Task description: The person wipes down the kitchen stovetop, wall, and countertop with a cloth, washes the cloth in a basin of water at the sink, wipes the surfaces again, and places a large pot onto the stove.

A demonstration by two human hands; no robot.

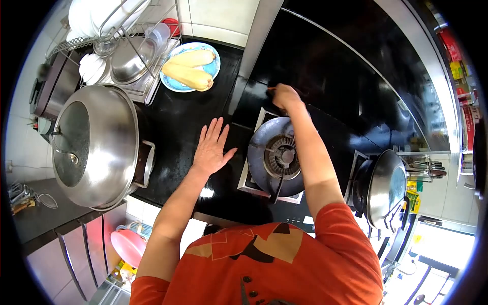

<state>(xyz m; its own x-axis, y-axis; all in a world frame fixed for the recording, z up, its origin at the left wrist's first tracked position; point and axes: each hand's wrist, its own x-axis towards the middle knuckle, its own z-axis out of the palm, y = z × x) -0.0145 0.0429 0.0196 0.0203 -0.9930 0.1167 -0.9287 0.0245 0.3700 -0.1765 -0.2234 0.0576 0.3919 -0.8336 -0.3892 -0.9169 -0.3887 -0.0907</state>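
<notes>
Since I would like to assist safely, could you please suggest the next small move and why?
Perhaps draw the bare, curled right hand back: it reaches past the round, blue-grey metal gas burner, its forearm passing over the burner's right side, while the spread left hand is at the glossy black countertop.

The person wears an orange-red shirt point(330, 269) with short sleeves point(343, 226), its print point(281, 246) mixing angular tan and black patches with thin pale outlines, two dark button-like discs point(247, 279) below; left hand point(210, 152) and right hand point(286, 97) are bare
</notes>
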